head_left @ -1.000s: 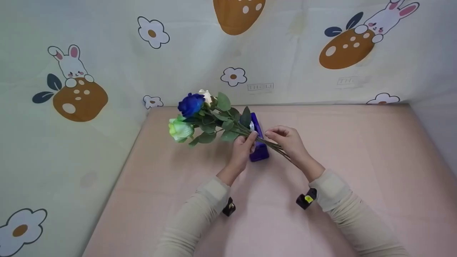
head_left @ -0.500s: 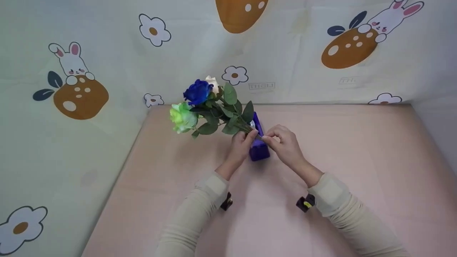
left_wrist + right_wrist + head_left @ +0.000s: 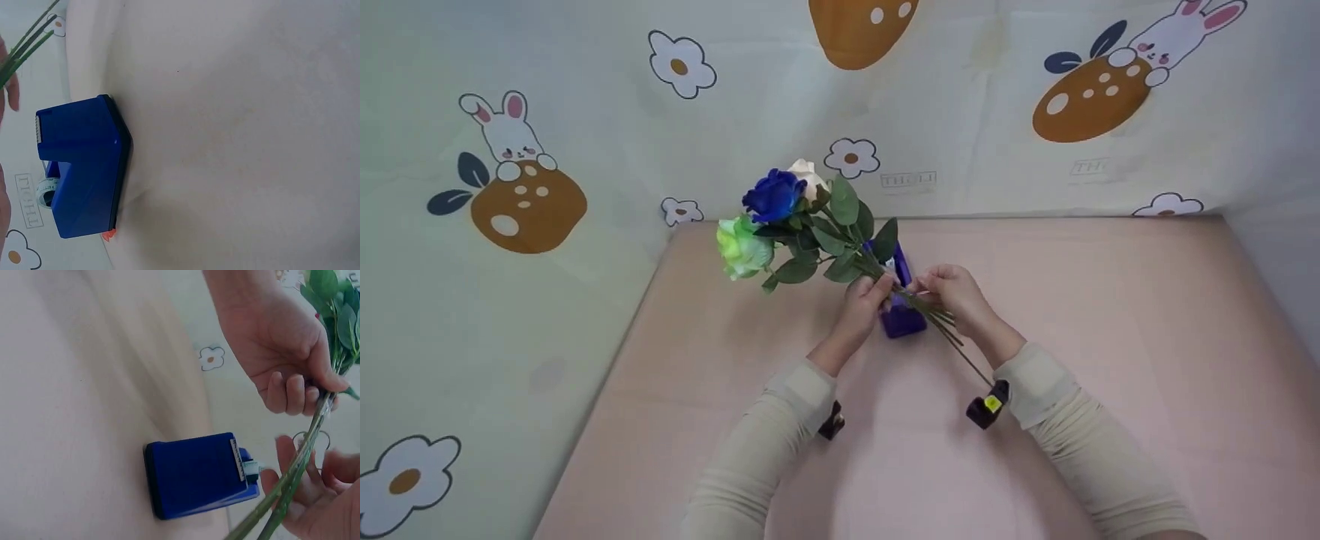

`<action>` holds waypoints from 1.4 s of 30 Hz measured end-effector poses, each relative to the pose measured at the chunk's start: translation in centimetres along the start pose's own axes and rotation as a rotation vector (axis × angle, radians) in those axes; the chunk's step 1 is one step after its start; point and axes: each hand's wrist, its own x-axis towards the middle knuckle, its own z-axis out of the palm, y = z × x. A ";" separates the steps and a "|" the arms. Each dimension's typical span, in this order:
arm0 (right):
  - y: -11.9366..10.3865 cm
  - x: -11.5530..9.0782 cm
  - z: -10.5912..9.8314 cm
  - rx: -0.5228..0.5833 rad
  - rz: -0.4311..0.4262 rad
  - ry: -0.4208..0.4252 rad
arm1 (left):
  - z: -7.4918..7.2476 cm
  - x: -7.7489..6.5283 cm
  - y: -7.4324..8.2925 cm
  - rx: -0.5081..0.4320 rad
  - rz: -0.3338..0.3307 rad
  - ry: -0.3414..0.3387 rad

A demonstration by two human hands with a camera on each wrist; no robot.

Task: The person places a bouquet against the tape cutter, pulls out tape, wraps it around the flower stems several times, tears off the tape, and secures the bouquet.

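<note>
My left hand point(image 3: 861, 307) grips a bunch of long flower stems point(image 3: 304, 455), just below the leaves. A blue rose point(image 3: 774, 195), a pale green rose point(image 3: 744, 247) and a cream rose point(image 3: 808, 178) top the bunch, which leans left. Something clear and shiny lies along the stems by the left thumb. My right hand point(image 3: 962, 300) is at the lower stems with bent fingers; whether thumb and finger pinch anything is unclear. Below the hands stands a blue tape dispenser point(image 3: 84, 169) with a serrated edge and a tape roll point(image 3: 47, 192).
A pink-beige tabletop point(image 3: 1110, 315) surrounds the dispenser. Behind it rises a pale wall covering point(image 3: 960, 112) printed with rabbits and flowers. A small orange-red bit point(image 3: 109, 234) shows at the dispenser's base in the left wrist view.
The flower heads have risen and shifted slightly right since the first frame. My right hand came in to the stems near the left hand, and is now slightly lower beside them.
</note>
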 end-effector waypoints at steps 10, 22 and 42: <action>1.5 0.6 -0.4 0.098 0.082 -0.338 | -1.2 -0.2 0.7 -0.020 -0.056 -0.172; 1.6 -0.2 -0.3 0.153 0.045 -0.453 | -2.7 0.6 1.5 -0.094 0.024 -0.412; 0.5 -1.2 1.1 -0.084 -0.184 0.063 | 0.1 -1.5 3.6 0.044 0.151 -0.072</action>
